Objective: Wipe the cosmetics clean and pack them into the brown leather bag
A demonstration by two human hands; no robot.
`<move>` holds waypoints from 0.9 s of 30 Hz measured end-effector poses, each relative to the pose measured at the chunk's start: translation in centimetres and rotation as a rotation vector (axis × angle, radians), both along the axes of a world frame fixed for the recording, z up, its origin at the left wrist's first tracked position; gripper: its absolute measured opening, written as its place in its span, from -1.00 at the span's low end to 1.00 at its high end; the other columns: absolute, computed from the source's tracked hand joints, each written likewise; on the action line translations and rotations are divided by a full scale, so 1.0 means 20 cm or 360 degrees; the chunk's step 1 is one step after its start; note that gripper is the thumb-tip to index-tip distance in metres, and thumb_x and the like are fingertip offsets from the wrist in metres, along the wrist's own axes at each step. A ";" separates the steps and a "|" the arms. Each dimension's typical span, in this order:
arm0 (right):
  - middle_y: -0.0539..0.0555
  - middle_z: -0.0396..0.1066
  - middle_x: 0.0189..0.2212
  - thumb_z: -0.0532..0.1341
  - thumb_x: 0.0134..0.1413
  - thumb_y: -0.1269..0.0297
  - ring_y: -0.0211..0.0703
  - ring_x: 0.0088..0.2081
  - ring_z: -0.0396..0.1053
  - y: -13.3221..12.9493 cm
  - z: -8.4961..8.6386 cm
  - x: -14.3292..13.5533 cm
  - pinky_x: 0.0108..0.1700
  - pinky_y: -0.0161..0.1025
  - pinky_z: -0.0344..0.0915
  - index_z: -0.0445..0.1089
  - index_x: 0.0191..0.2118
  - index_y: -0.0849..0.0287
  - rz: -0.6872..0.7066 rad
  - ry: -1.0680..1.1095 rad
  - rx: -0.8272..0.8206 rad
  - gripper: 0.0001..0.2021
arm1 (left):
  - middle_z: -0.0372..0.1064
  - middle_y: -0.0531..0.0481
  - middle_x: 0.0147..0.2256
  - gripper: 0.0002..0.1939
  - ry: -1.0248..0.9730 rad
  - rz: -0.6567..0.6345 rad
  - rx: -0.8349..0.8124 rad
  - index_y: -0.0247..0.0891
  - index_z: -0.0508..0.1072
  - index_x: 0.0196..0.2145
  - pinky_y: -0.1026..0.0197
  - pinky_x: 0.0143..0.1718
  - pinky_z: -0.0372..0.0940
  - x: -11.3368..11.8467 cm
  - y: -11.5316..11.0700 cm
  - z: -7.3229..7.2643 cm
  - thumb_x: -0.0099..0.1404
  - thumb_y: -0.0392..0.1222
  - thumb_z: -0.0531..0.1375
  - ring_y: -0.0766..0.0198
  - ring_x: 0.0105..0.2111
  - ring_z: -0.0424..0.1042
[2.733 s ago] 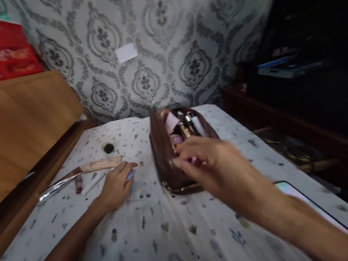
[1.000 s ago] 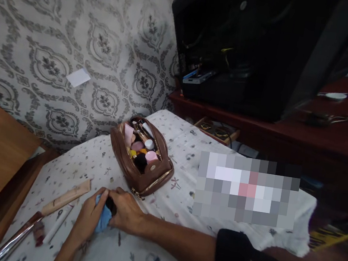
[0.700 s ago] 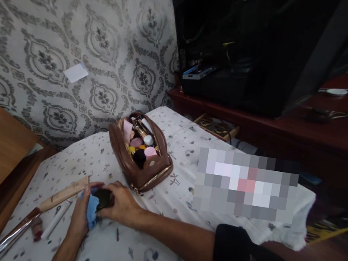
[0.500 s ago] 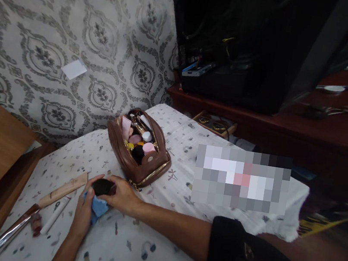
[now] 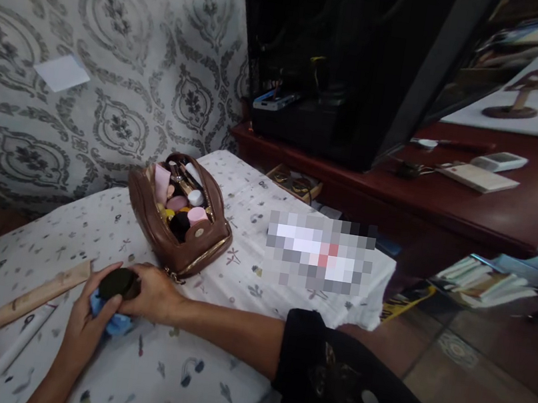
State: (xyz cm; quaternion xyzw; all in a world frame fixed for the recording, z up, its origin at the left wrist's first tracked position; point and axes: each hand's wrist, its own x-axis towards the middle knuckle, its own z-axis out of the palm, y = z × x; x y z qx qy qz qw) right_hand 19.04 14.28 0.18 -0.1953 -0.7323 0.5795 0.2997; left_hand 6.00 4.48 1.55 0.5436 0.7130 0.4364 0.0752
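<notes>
While the left hand [image 5: 86, 326] cups a blue cloth [image 5: 115, 324], the right hand's [image 5: 154, 292] grip pinches a black compact [image 5: 116, 283].

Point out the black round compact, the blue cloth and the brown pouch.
black round compact [image 5: 118, 283], head view, on its dark top face.
blue cloth [image 5: 118, 324], head view, on the fold below the compact.
brown pouch [image 5: 194, 249], head view, on its front wall.

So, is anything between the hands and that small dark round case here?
No. The right hand grips the dark round case directly, and the left hand presses a blue cloth against it from below.
</notes>
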 end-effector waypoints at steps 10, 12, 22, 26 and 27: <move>-0.11 0.33 -0.51 0.42 -0.20 0.30 -0.29 -0.45 0.28 -0.02 0.03 0.04 -0.46 -0.41 0.15 0.40 -0.33 0.17 0.0029 -0.0193 0.0080 -0.74 | 0.46 -0.05 -0.16 -0.57 0.0154 -0.0019 -0.0039 -0.17 0.45 -0.13 0.08 0.00 0.31 -0.01 0.00 -0.02 0.18 0.18 0.20 0.03 -0.09 0.42; -0.10 0.33 -0.50 0.41 -0.20 0.29 -0.28 -0.44 0.28 -0.02 0.03 0.04 -0.45 -0.40 0.14 0.39 -0.34 0.18 0.0012 -0.0207 0.0100 -0.75 | 0.46 -0.04 -0.18 -0.58 0.0142 -0.0025 -0.0055 -0.18 0.44 -0.14 0.10 -0.03 0.32 0.00 0.01 -0.01 0.19 0.16 0.19 0.05 -0.12 0.43; 0.03 0.45 -0.38 0.32 -0.15 0.40 -0.22 -0.37 0.33 -0.01 0.02 0.02 -0.34 -0.34 0.19 0.43 -0.24 0.27 -0.0041 -0.0204 0.0125 -0.75 | 0.41 -0.12 -0.12 -0.62 0.0091 -0.0136 -0.0048 -0.26 0.40 -0.06 0.09 0.02 0.28 0.05 0.01 0.01 0.30 0.05 0.13 0.09 -0.06 0.39; 0.09 0.49 -0.32 0.29 -0.12 0.40 -0.16 -0.31 0.38 -0.01 0.00 0.01 -0.26 -0.29 0.24 0.43 -0.16 0.29 -0.0011 -0.0126 0.0175 -0.70 | 0.37 -0.16 -0.07 -0.57 0.0142 -0.0191 0.0030 -0.26 0.36 0.03 0.07 0.07 0.23 0.05 0.00 0.00 0.35 0.08 0.11 0.08 -0.01 0.36; 0.09 0.49 -0.32 0.29 -0.10 0.38 -0.15 -0.31 0.39 0.00 0.00 0.01 -0.25 -0.28 0.25 0.43 -0.14 0.29 0.0022 -0.0110 0.0186 -0.68 | 0.37 -0.15 -0.07 -0.57 0.0150 -0.0205 0.0048 -0.25 0.37 0.03 0.06 0.06 0.22 0.05 0.00 0.00 0.36 0.09 0.10 0.08 -0.02 0.35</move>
